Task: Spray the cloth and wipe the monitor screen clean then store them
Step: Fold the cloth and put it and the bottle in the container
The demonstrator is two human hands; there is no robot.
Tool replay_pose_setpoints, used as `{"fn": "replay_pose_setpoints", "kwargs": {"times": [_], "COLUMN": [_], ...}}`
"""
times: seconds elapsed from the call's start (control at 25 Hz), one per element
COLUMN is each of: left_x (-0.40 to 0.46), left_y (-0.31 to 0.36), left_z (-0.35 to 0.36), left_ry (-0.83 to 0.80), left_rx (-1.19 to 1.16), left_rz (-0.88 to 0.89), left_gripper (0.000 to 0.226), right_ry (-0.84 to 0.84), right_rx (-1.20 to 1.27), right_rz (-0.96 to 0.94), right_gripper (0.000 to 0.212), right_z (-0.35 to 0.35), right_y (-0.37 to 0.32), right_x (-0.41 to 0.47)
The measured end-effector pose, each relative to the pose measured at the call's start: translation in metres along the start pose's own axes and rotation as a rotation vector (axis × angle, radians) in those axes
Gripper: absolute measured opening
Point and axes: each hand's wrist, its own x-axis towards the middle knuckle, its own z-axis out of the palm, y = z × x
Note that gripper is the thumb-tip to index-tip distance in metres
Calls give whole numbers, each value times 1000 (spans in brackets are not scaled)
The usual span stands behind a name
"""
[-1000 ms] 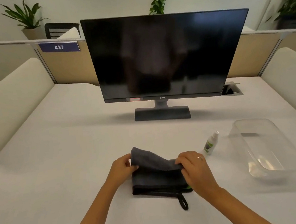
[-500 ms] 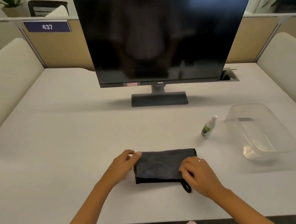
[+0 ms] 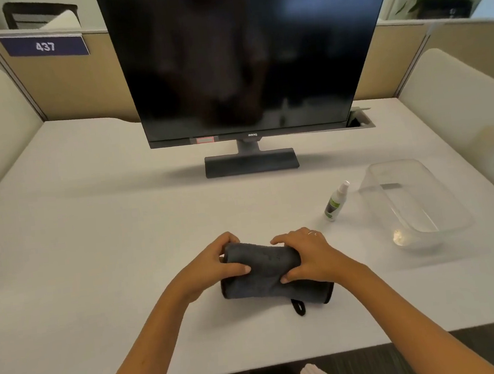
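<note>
Both hands [image 3: 214, 266] [image 3: 311, 256] grip the folded cloth [image 3: 267, 271].

Both bare forearms extend forward from the lower edge of the view and converge toward the centre. The left hand [image 3: 214, 266] grips the left end of the cloth [image 3: 264, 272], thumb on top, fingers curled over the far edge. The right hand [image 3: 309, 256] grips the right end likewise; a ring shows on one finger.

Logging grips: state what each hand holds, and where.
Left hand grips the folded grey cloth at its left end; right hand grips its right end.
</note>
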Motion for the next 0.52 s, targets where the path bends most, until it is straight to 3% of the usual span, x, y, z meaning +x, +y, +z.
{"fn": "replay_pose_setpoints", "kwargs": {"times": [0.16, 0.32, 0.52], "left_x": [3, 18, 47], "left_y": [35, 79, 139], "left_z": [-3, -1, 25], "left_ry": [-39, -61, 89], "left_rx": [-150, -146, -175], "left_rz": [101, 136, 238], "left_gripper": [38, 42, 30], "right_ry": [-47, -45, 79], "right_rx": [299, 541, 724], "right_rz": [-15, -21, -59], "right_gripper": [56, 64, 58], "right_z": [-16, -41, -86], "right_y": [-12, -15, 11], "right_x": [-12, -21, -46]}}
